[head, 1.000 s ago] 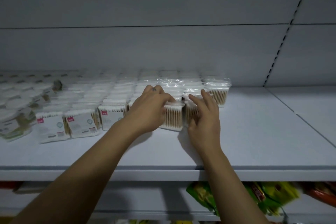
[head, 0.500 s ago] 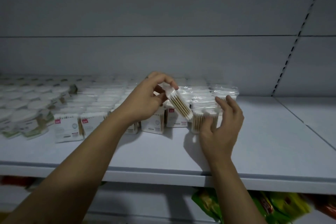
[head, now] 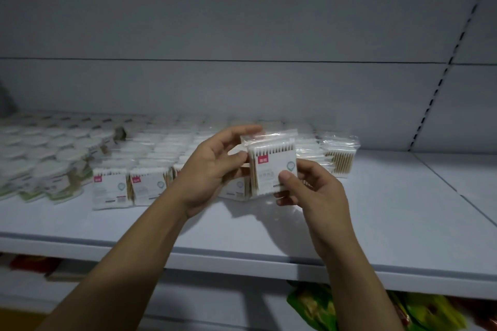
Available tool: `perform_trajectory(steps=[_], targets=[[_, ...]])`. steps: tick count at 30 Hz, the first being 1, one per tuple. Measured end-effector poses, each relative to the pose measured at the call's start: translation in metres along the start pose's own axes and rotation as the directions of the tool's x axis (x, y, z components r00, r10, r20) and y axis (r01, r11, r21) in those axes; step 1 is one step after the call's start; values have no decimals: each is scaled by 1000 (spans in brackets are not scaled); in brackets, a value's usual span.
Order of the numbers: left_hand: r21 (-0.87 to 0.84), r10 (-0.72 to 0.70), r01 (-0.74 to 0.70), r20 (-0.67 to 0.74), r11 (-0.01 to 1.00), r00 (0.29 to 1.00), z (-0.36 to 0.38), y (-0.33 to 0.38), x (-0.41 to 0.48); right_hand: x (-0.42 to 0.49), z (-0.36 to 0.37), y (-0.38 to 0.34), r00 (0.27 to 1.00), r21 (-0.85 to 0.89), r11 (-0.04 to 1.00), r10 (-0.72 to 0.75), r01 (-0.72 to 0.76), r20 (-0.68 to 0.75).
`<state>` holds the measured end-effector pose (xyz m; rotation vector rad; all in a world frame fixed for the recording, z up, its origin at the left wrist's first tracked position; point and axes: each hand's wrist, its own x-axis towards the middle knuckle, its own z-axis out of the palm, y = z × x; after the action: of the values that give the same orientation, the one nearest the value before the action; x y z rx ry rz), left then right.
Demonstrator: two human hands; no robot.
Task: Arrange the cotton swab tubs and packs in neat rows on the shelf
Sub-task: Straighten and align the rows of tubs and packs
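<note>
The person holds one pack (head: 273, 172) of cotton swabs up off the shelf (head: 376, 223), at the right end of the stock and in front of it, with the printed label turned toward them. The left hand (head: 212, 169) pinches the pack's left edge, thumb in front and fingers curled over the top corner. The right hand (head: 314, 193) takes the lower right corner, with its thumb pressed on the label and its fingers tucked behind. Both grips are closed on the pack, and it sits upright and square between them. My guess is they are turning it label-forward before setting it down.

That would fit the rest of the shelf. The rows of packs (head: 110, 188) along the front stand with their labels out, shoulder to shoulder. The end pack (head: 340, 161), just beyond the right hand, shows bare wooden sticks instead, so it looks to be facing the wrong way. Round tubs (head: 40, 158) fill the far left, and a few at the front edge lean over. The shelf right of the end pack is bare, so there is room to carry the row on. Green snack bags (head: 322, 306) sit on the shelf below.
</note>
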<state>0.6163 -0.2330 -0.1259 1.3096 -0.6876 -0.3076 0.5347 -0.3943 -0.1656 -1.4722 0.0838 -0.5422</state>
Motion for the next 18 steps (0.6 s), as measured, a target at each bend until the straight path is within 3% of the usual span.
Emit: perform_trajectory(steps=[3, 8, 12, 15, 18], targets=[[45, -29, 35, -122, 998, 992, 1, -5, 2, 0, -1, 4, 999, -17, 999, 37, -38, -37], [188, 18, 2, -107, 982, 994, 8, -8, 1, -1, 0, 6, 996, 8, 999, 36, -36, -78], [448, 96, -19, -149, 894, 984, 14, -9, 4, -1, 0, 6, 996, -27, 999, 15, -18, -86], [675, 179, -47, -127, 736, 976, 10, -12, 6, -2, -2, 12, 992, -254, 965, -85, 60, -91], [864, 196, -75, -28, 497, 980, 6, -15, 8, -1, -10, 24, 968, -656, 738, -246, 157, -44]])
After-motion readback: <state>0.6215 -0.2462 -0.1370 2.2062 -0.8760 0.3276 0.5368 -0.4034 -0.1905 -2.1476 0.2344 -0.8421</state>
